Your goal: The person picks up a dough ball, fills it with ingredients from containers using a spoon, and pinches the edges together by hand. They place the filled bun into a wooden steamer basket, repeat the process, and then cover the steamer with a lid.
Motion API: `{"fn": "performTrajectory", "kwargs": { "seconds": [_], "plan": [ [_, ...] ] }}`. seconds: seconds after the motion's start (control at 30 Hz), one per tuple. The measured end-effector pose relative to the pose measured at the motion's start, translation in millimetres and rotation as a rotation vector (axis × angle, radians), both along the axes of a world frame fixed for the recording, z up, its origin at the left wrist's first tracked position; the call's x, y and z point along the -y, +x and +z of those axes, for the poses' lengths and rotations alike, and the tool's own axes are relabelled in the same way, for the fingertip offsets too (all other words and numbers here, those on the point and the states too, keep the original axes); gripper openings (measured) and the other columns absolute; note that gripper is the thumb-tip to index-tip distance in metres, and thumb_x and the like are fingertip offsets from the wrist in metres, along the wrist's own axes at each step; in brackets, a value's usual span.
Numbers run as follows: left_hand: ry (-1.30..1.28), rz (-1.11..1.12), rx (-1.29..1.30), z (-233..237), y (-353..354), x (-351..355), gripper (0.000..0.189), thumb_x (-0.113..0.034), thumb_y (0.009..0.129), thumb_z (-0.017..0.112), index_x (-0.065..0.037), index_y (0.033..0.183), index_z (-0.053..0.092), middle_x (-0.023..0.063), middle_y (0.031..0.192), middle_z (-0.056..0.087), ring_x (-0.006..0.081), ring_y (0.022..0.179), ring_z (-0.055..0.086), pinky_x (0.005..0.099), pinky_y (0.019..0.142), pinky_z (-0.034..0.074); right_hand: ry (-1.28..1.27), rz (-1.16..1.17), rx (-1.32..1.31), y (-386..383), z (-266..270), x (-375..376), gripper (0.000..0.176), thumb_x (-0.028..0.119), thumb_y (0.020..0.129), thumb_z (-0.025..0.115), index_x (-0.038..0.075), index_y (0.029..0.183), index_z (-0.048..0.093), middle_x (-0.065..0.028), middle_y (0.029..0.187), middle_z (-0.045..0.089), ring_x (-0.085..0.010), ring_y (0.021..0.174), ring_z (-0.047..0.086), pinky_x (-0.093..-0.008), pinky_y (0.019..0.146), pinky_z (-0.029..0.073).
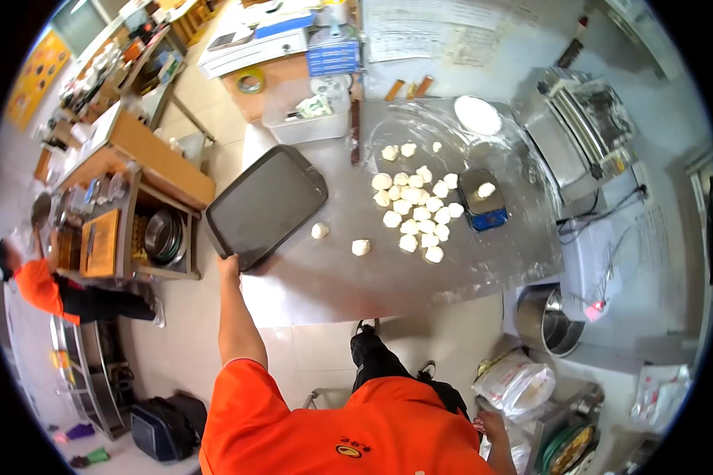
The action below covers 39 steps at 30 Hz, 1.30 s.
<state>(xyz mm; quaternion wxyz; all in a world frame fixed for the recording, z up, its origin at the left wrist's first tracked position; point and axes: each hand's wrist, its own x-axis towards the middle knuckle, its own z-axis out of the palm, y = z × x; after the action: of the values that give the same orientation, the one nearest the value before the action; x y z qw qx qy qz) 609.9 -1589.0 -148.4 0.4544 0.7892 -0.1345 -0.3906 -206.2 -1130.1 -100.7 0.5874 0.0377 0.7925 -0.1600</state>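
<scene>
The head view looks straight down on a person in an orange shirt standing at the near edge of a steel worktop (pixel 420 273). The left grip (pixel 228 267), a bare hand at the end of an outstretched arm, is clasped on the near corner of a dark tray (pixel 265 202), at about 7 o'clock on the tray. The tray lies at an angle on the worktop's left end, with its left side hanging past the edge over the floor. At 3 o'clock from the tray, well apart from it, a cluster of dough pieces (pixel 416 210) sits packed together in the middle of the worktop. Two loose dough balls lie between tray and cluster, one (pixel 319 230) just beside the tray's right corner and the other (pixel 360 247) a little farther toward 4 o'clock. Just right of the cluster stands a blue scale (pixel 483 212) with one dough piece (pixel 486 190) on its pan. At 12 o'clock from the scale is a round white dish (pixel 478 115), and at 2 o'clock a steel machine (pixel 586 119). The right grip (pixel 493 427) hangs low by the person's side at 5 o'clock in the view, near a plastic bag (pixel 515 384) and below a steel pot (pixel 548 321); I cannot tell whether it is clenched or released. At 9 o'clock, far off, a co-worker (pixel 36 285) in orange stands by a shelf.
</scene>
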Motion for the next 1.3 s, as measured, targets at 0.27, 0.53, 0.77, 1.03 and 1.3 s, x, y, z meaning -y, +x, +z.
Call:
{"fn": "performTrajectory", "kwargs": {
  "seconds": [0.27,0.53,0.77,1.03,1.3],
  "plan": [
    [-0.052,-0.064,0.332,23,-119,-47,0.037,-0.028,0.101,0.059,0.003,0.120,0.065,0.0172,0.118,0.066,0.0274,0.109,0.062,0.0432,0.093,0.051,-0.163,0.556,-0.349,-7,-65,-88,0.030,0.032,0.087,0.062,0.005,0.089,0.077,-0.0080,0.077,0.074,-0.0193,0.067,0.068,-0.0364,0.064,0.055],
    [-0.453,-1.379,0.801,-51,-523,-209,0.033,-0.032,0.104,0.052,-0.002,0.106,0.067,0.0098,0.096,0.066,0.0211,0.084,0.063,0.0376,0.076,0.051,-0.151,-0.077,-0.295,28,-106,-294,0.029,0.030,0.088,0.065,0.009,0.105,0.077,-0.0112,0.095,0.076,-0.0246,0.077,0.074,-0.0373,0.070,0.060],
    [-0.722,-2.511,-0.199,133,-941,-548,0.028,-0.014,0.092,0.071,0.001,0.115,0.063,0.0166,0.107,0.068,0.0281,0.099,0.068,0.0364,0.082,0.056,-0.056,-0.407,-0.606,14,-89,-476,0.026,0.025,0.085,0.067,0.011,0.103,0.077,-0.0154,0.097,0.076,-0.0307,0.095,0.072,-0.0387,0.085,0.056],
    [-1.459,-2.632,-0.004,189,-1204,-839,0.043,-0.033,0.091,0.073,0.004,0.112,0.063,0.0247,0.111,0.065,0.0417,0.105,0.063,0.0478,0.088,0.052,-0.327,-1.431,-0.685,-8,-5,-566,0.020,0.012,0.093,0.068,0.001,0.109,0.069,-0.0050,0.092,0.071,-0.0153,0.080,0.070,-0.0292,0.071,0.054],
    [-1.109,-2.856,0.604,135,-1350,-922,0.086,-0.044,0.063,0.092,0.009,0.122,0.058,0.0282,0.120,0.065,0.0405,0.115,0.064,0.0445,0.096,0.053,-0.119,-1.832,-0.696,49,-21,-642,0.018,0.012,0.094,0.067,-0.001,0.107,0.070,-0.0068,0.089,0.072,-0.0152,0.074,0.068,-0.0281,0.064,0.052]
  ]
}}
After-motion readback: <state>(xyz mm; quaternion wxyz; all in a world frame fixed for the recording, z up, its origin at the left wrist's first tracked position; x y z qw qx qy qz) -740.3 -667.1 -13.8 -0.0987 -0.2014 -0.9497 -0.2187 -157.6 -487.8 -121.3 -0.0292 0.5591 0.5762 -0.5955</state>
